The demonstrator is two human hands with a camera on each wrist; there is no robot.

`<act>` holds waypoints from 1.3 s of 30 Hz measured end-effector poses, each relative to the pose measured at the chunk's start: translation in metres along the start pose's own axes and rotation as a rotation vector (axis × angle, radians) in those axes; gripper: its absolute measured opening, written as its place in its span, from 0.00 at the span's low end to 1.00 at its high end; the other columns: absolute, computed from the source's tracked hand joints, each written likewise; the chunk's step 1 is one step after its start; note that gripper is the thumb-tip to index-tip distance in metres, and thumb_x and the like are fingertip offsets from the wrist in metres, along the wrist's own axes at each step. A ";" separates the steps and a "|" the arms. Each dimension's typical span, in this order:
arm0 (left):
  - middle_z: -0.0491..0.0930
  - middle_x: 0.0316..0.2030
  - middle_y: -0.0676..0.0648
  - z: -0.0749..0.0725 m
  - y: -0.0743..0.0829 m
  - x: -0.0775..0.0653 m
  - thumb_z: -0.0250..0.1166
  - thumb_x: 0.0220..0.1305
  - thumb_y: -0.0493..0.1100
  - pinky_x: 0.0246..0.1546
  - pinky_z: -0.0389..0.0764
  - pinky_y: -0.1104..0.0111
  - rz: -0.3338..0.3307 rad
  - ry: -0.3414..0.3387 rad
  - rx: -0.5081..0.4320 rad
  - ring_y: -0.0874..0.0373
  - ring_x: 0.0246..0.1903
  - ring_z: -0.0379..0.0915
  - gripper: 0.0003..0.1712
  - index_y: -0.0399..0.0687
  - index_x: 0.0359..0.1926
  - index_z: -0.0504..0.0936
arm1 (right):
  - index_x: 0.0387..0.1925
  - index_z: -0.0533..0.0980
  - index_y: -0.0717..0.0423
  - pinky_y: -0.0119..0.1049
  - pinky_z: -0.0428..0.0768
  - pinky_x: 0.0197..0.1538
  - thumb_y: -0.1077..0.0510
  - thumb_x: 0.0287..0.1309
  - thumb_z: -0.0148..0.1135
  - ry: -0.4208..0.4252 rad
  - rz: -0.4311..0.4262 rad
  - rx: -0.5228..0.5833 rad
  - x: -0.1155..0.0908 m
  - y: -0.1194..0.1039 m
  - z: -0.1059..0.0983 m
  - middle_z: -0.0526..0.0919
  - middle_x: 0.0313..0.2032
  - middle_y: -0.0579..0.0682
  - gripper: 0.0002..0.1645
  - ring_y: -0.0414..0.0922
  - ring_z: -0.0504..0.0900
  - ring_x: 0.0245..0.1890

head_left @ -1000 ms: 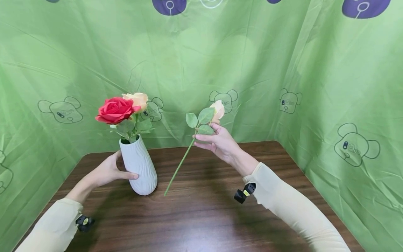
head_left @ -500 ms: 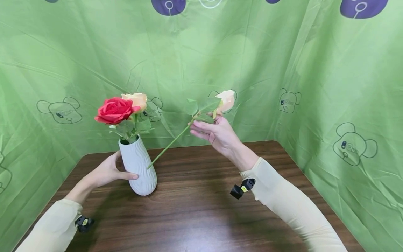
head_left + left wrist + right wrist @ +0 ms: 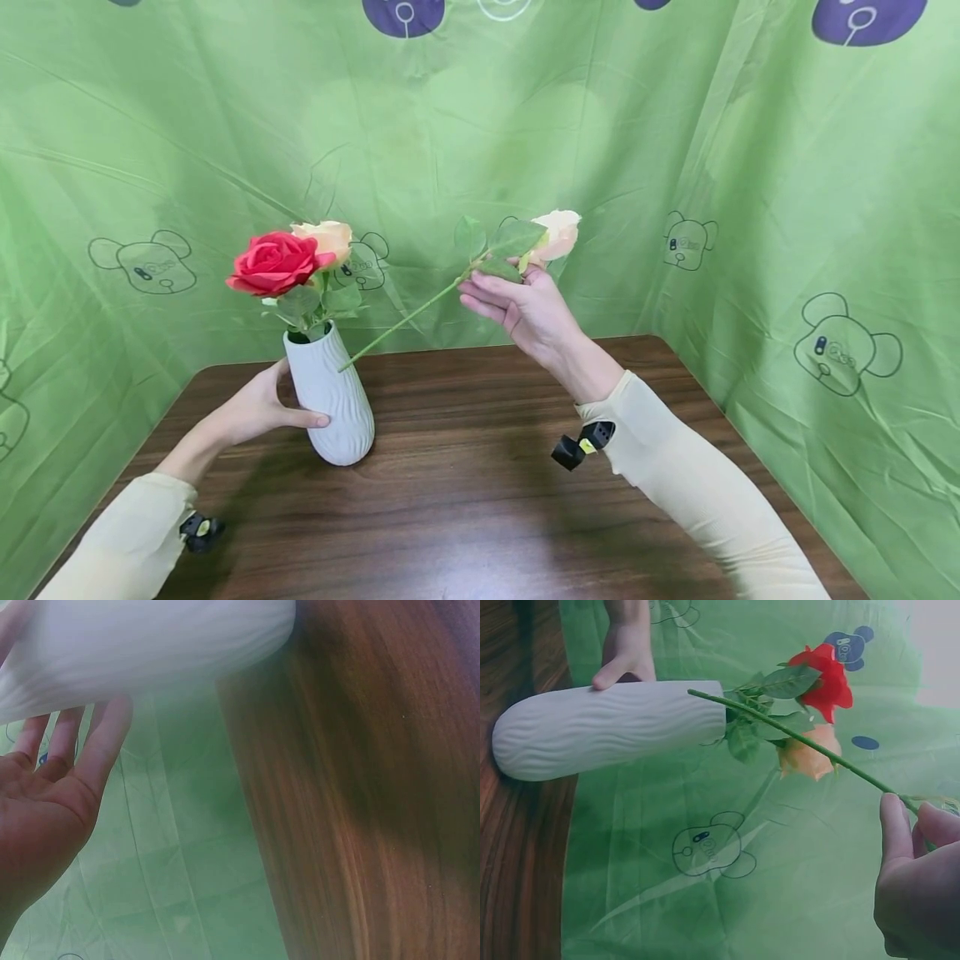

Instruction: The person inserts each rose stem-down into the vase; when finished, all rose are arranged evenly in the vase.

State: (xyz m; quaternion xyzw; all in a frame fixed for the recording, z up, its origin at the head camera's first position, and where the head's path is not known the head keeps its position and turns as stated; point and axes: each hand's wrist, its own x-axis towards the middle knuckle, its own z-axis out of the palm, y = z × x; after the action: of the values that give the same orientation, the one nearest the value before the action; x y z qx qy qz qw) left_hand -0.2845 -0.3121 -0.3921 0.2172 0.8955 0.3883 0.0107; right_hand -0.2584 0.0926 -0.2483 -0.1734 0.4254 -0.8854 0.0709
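My left hand (image 3: 255, 408) grips a white ribbed vase (image 3: 333, 408) around its lower half, thumb across the front; the vase stands on the table. A red rose (image 3: 276, 263) and a peach rose (image 3: 330, 240) sit in its mouth, leaves bunched at the rim. Off to the right, my right hand (image 3: 536, 321) pinches the stem of a pale peach rose (image 3: 558, 235) just below its leaves. That rose is tilted, bloom up to the right, its green stem (image 3: 795, 736) slanting down-left. In the head view, the stem's tip overlaps the vase's upper part; contact cannot be told.
A brown wooden table (image 3: 450, 500) lies under the vase. Green cloth (image 3: 480, 125) printed with bear faces hangs behind the table and along both sides. Small black cameras sit at both wrists.
My right hand has risen, tilting the pale rose further over. Its stem's lower end has swung left and up from beside the vase to overlap the vase's upper part. The left hand stays put.
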 end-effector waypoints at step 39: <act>0.79 0.51 0.42 -0.001 0.005 -0.003 0.84 0.47 0.50 0.46 0.82 0.61 -0.009 0.003 -0.037 0.50 0.50 0.76 0.51 0.38 0.66 0.65 | 0.40 0.61 0.52 0.51 0.83 0.51 0.80 0.62 0.58 0.036 -0.244 0.129 0.021 -0.003 0.036 0.85 0.34 0.61 0.23 0.55 0.88 0.38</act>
State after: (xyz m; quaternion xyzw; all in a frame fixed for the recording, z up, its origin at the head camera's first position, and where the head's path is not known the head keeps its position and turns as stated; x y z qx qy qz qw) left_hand -0.2802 -0.3111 -0.3880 0.2121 0.8891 0.4053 0.0151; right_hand -0.2641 0.0624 -0.2201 -0.2029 0.3444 -0.9160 -0.0342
